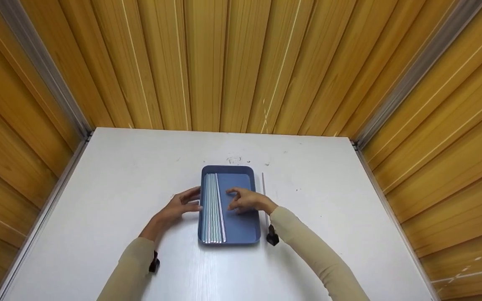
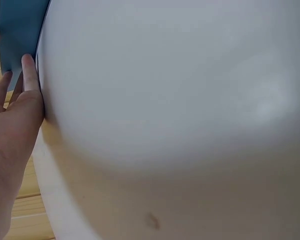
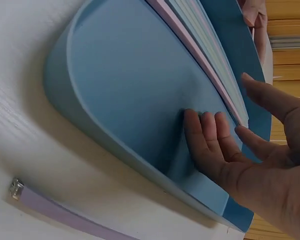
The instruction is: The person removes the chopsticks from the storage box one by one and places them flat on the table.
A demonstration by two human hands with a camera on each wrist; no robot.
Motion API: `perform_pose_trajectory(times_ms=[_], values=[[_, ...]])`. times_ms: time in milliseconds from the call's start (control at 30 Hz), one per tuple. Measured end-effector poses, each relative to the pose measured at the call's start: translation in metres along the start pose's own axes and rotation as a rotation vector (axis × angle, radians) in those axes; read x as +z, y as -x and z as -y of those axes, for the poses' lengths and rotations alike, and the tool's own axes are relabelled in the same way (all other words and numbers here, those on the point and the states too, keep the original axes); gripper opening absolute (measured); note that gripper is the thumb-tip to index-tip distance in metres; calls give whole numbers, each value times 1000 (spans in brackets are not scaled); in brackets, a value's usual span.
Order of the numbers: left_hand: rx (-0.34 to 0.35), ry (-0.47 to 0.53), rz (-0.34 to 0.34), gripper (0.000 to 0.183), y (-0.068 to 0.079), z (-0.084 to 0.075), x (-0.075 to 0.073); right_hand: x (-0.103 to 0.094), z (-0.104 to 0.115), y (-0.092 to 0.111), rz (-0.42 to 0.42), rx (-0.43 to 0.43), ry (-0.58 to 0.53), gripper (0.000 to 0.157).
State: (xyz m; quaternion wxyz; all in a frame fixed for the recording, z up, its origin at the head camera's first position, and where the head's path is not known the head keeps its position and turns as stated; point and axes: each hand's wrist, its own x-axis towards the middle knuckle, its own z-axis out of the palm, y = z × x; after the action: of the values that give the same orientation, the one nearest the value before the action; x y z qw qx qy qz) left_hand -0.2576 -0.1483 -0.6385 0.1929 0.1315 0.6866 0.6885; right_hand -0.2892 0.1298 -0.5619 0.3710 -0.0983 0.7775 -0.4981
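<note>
A blue rectangular tray lies on the white table. Along its left side sits a row of long thin pastel strips, side by side. The rightmost, a pinkish strip, lies slightly slanted against the others. My left hand rests at the tray's left wall, its fingers extended and touching it. Over the bare right part of the tray is my right hand, fingers spread and loosely bent with nothing between them. Its fingertips are close to the tray floor; whether they touch it I cannot tell.
A single lilac strip with a shiny end lies on the table, just right of the tray, partly behind my right wrist. Wood-patterned walls stand at the back and sides of the white table. Small marks show beyond the tray.
</note>
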Motion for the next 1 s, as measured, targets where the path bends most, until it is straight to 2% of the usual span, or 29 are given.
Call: perform_pose_trajectory(times_ms=[267, 367, 600, 633, 767, 867, 1000], values=[[2, -2, 39, 76, 2, 4, 2, 7, -11, -15, 14, -23, -61, 84], [7, 0, 39, 76, 1, 3, 2, 10, -11, -19, -17, -25, -4, 88], [65, 53, 35, 76, -3, -1, -1, 21, -3, -25, -113, -108, 223, 92], [67, 51, 39, 77, -3, -1, -1, 22, -3, -25, -119, -107, 228, 92], [60, 46, 46, 78, -2, -1, -1, 26, -3, -24, -122, -72, 189, 92], [60, 43, 36, 78, -2, 0, -1, 27, -3, -24, -95, -34, 110, 93], [54, 46, 31, 77, -3, 1, -1, 23, -3, -24, -76, 3, 74, 93]])
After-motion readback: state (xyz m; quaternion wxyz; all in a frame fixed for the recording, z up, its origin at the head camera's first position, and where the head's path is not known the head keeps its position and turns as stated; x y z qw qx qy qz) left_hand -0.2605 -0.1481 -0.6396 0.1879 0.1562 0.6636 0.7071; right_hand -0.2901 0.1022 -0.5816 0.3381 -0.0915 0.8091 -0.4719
